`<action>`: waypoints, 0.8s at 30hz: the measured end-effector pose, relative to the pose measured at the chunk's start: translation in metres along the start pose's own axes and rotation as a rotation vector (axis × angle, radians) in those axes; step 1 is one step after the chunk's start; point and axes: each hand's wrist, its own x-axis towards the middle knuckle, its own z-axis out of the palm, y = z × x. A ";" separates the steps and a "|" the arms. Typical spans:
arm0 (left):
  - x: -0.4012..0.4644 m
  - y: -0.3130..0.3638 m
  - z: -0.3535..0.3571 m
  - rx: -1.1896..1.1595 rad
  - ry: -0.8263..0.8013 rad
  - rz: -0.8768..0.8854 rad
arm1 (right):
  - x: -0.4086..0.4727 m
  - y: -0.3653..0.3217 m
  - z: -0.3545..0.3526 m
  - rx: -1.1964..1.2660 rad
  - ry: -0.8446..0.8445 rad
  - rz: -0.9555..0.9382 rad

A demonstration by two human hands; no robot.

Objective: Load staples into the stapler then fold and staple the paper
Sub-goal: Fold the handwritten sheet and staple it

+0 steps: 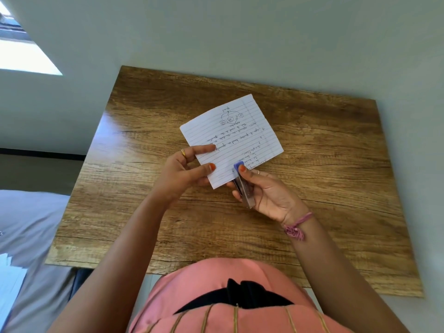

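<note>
Nearest you, at the bottom of the frame, is your pink top (pixel 216 296); both forearms reach up from it to the centre of the picture, over the wooden table (pixel 336 164). Your left hand (pixel 187 169) pinches the near left corner of the folded paper (pixel 230 138), thumb on top and fingers beneath, which holds the lined sheet up and steady, probably so the layers cannot slide apart. Your right hand (pixel 266 191) is wrapped around the stapler (pixel 242 186), thumb pressing on its blue cap. The stapler's mouth sits over the paper's near edge, just right of centre, so the staple would land close to that edge. Whether the staple has been driven you cannot tell from here. The paper appears already folded, handwriting facing up, its far corner pointing toward the upper middle of the frame. A pink thread bracelet (pixel 296 227) circles your right wrist. A squeeze looks like the move in hand.
</note>
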 end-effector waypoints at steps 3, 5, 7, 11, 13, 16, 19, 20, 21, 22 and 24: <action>-0.001 0.002 -0.003 0.017 -0.013 0.003 | -0.001 0.000 0.002 -0.018 0.019 -0.007; -0.001 0.003 -0.003 0.049 -0.021 0.010 | -0.002 0.000 0.004 -0.032 0.030 -0.014; -0.001 0.005 -0.002 0.069 -0.020 0.023 | -0.001 0.001 0.006 -0.038 0.038 -0.020; -0.005 0.008 0.006 0.020 -0.018 0.042 | 0.000 0.003 0.010 -0.039 0.050 -0.040; -0.007 0.008 0.013 0.024 0.002 0.042 | 0.001 0.004 0.012 -0.049 0.054 -0.052; -0.009 0.004 0.025 0.029 0.060 0.044 | 0.002 0.006 0.014 -0.061 0.054 -0.062; -0.010 0.002 0.030 0.043 0.111 0.033 | 0.002 0.007 0.015 -0.057 0.062 -0.069; -0.009 0.001 0.031 0.046 0.116 0.024 | 0.002 0.007 0.015 -0.059 0.066 -0.071; -0.008 0.002 0.030 0.047 0.115 0.015 | 0.002 0.008 0.015 -0.063 0.073 -0.072; -0.008 0.002 0.030 0.048 0.111 0.008 | 0.003 0.008 0.015 -0.069 0.082 -0.072; -0.007 0.003 0.029 0.068 0.108 0.000 | 0.003 0.009 0.015 -0.089 0.093 -0.079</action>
